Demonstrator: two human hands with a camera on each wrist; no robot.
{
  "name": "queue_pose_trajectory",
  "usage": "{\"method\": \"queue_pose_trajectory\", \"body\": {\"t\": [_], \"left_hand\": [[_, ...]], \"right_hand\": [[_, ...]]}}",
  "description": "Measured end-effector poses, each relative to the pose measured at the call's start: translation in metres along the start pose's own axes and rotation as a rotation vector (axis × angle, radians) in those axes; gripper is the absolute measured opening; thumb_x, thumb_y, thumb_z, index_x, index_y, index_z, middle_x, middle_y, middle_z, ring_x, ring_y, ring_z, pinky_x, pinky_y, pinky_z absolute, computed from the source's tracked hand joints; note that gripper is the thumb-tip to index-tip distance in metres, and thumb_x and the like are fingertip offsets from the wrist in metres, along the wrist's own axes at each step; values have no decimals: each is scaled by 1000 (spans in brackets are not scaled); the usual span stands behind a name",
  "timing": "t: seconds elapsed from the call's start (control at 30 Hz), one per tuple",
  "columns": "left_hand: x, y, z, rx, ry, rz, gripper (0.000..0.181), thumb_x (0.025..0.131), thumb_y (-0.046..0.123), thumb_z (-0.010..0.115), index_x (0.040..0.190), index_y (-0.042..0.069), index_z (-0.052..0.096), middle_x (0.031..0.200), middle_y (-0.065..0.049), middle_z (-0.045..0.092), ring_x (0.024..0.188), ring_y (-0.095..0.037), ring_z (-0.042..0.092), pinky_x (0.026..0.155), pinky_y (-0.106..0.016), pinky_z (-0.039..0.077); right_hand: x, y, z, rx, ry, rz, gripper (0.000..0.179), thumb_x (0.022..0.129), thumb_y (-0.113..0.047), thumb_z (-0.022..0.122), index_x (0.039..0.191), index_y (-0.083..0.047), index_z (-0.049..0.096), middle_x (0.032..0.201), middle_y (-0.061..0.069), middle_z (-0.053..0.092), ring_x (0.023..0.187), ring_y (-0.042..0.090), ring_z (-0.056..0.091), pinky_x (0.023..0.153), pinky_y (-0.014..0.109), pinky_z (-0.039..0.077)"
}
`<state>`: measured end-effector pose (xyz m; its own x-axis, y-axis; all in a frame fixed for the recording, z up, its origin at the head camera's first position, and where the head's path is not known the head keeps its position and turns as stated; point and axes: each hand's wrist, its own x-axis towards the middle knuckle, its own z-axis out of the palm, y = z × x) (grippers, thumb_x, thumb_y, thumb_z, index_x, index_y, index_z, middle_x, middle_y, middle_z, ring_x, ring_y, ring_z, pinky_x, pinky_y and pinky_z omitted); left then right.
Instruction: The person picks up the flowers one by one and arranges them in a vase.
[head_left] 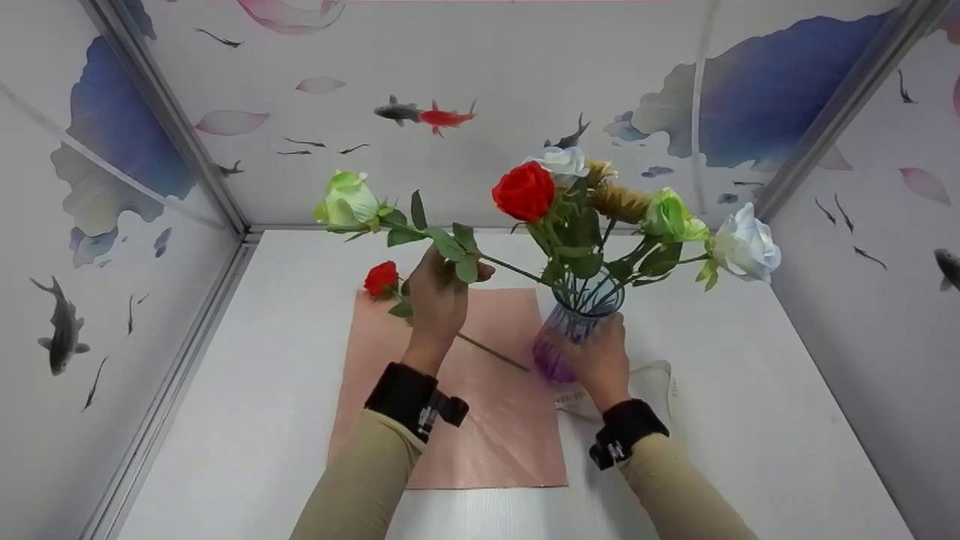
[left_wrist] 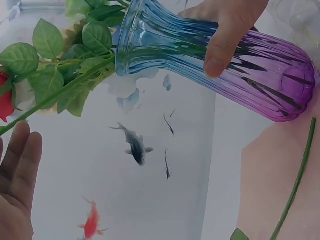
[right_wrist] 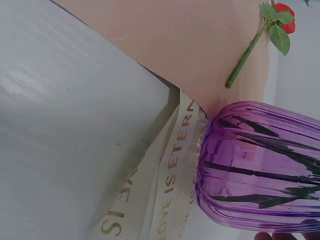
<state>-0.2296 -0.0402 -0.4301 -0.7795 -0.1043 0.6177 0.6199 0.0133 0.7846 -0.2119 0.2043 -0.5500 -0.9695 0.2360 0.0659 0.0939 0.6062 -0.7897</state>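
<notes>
My left hand (head_left: 442,296) holds the leafy stem of a pale green rose (head_left: 347,201), its grip partly hidden by leaves. Two of its fingertips (left_wrist: 21,132) show just under the stem. The bloom points left, while the stem's other end reaches into the mouth of a blue-to-purple glass vase (head_left: 556,352). Around the vase's body my right hand (head_left: 604,356) is wrapped, its thumb on the near side in the left wrist view. From the vase rise a red rose (head_left: 523,191), white roses (head_left: 745,244), another green rose (head_left: 667,214) and brownish blooms (head_left: 621,202).
Pink wrapping paper (head_left: 495,442) lies on the white table (head_left: 750,420), with a second red rose (head_left: 381,279) across it. Cream printed ribbon (right_wrist: 172,175) lies beside the vase's base. Printed panels (head_left: 450,45) stand behind and at both sides.
</notes>
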Motion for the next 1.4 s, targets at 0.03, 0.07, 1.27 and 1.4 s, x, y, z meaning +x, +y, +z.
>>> {"method": "queue_pose_trajectory", "body": {"t": [0.03,0.07,1.27,1.4], "left_hand": [[1,0,2,13,-3,30,12,100,-2,62,111,-6,60,86,-20,69,76,-30,75,78,-36,62],[1,0,4,33,-5,62,11,100,-3,61,111,-6,60,87,-19,69,75,-29,75,77,-36,62],[-17,-7,54,516,-213,207,13,108,7,48,116,1,56,100,-16,59,74,-21,55,66,-34,42],[-19,-8,56,526,-235,171,17,109,11,48,116,2,59,103,-14,60,71,-19,55,65,-32,41]], "right_hand": [[0,0,0,0,3,-1,119,78,-66,80,151,5,18,141,31,38,130,45,49,107,61,44],[0,1,0,0,4,-2,119,78,-66,80,151,5,18,141,30,38,130,44,49,107,61,44],[0,0,0,6,14,17,116,76,-65,81,149,4,22,138,30,43,125,45,52,103,62,46],[0,1,1,2,18,13,118,76,-67,81,149,3,22,138,30,43,126,46,53,102,62,47]]}}
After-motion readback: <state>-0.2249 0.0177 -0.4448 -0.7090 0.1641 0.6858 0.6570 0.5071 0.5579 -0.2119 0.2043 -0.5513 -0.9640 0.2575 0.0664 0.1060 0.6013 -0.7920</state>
